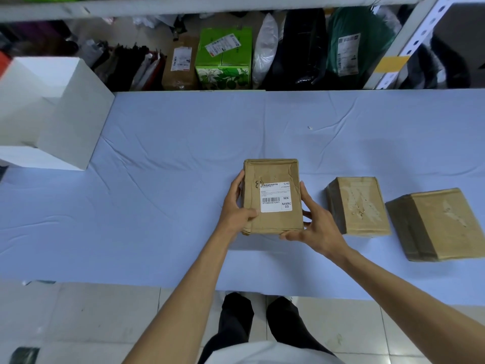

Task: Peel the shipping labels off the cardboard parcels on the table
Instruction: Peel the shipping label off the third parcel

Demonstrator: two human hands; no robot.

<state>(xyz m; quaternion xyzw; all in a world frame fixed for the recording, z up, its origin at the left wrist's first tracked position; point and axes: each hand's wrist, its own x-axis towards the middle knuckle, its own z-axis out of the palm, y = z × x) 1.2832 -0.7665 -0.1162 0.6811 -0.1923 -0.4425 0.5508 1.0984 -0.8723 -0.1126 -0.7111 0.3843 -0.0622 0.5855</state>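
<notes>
A brown cardboard parcel (273, 174) lies in the middle of the table with a white shipping label (275, 197) stuck flat on its top. My left hand (237, 206) grips the parcel's left side, thumb resting near the label's lower left corner. My right hand (315, 222) holds the right side and the near right corner. To the right lie a second parcel (358, 206) and a third parcel (437, 223). Both carry only pale torn paper residue on top.
The table wears a pale blue cloth (170, 193). A large white box (52, 114) stands at its left end. Behind the table, a shelf holds a green carton (224, 59), bags and labelled parcels. A tiled floor and my legs are below the near edge.
</notes>
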